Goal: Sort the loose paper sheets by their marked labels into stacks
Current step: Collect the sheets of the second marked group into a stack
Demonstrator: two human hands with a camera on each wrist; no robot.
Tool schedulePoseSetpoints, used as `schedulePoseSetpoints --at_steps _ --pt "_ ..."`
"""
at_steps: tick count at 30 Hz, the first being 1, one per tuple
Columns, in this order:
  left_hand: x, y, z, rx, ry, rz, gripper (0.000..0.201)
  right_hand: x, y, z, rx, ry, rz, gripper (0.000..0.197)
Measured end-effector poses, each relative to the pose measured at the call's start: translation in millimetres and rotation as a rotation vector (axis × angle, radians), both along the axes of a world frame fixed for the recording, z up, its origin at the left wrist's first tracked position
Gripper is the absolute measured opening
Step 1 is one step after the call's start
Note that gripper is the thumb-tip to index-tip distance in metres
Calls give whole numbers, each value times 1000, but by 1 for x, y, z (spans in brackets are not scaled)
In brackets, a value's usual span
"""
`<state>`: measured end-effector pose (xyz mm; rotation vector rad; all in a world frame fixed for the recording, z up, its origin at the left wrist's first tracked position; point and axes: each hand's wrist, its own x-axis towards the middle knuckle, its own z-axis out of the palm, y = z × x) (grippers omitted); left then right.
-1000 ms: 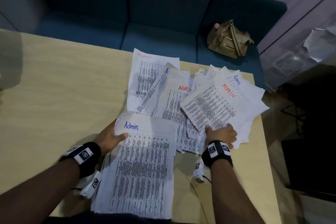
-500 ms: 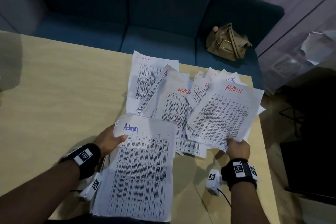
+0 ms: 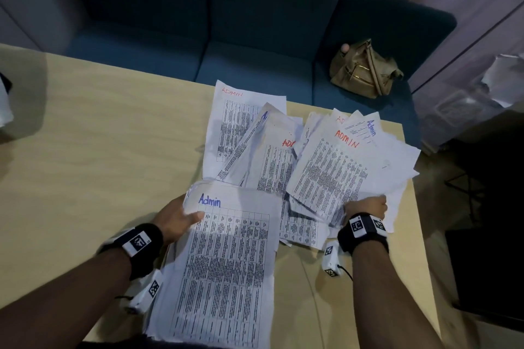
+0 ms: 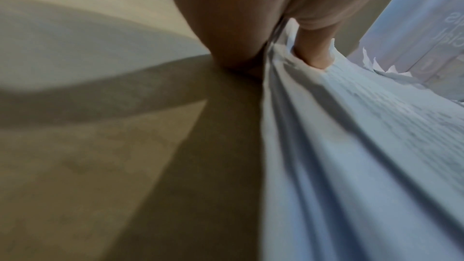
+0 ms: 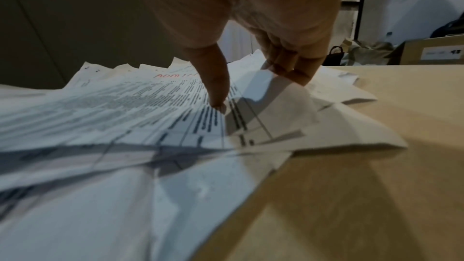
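A stack of printed sheets topped by one marked "Admin" in blue (image 3: 221, 263) lies near me on the table. My left hand (image 3: 175, 218) grips its upper left edge, thumb on top (image 4: 314, 47) and fingers hidden beneath. To the right spreads a loose pile of sheets (image 3: 272, 167) with red "ADMIN" and blue "Admin" marks. On top of it lies a red "ADMIN" sheet (image 3: 326, 173). My right hand (image 3: 365, 205) pinches its near edge, with the thumb (image 5: 216, 86) on the print and the fingers under the raised corner.
The wooden table (image 3: 99, 150) ends just right of the pile. Beyond its far edge is a blue sofa (image 3: 226, 22) with a tan bag (image 3: 363, 71) on it. A cardboard box (image 5: 431, 51) stands off to the right.
My right hand drew the red "ADMIN" sheet back toward me, then moved it forward again, and the blue "Admin" sheet behind it shows once more. The left hand has stayed on its stack.
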<state>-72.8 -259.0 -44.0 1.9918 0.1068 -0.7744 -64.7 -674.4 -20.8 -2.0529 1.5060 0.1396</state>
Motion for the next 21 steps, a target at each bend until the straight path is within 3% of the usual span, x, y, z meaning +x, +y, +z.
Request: schedulePoseSetpoints --at_steps 4,8,11,15,21 --pt "1 -3 7 -10 -15 -1 28 8 -1 3 -9 -41 59 87" --pt "1 -4 8 -66 -7 11 34 6 8 3 -158 -96 195 91" --pt "1 -3 7 -115 20 37 45 4 7 5 -128 -173 249 49" --pt "2 -3 6 -132 77 102 27 -4 -2 32 -229 -279 261 20" --pt "0 -3 9 -152 151 313 28 -19 -3 70 -123 -602 280 33"
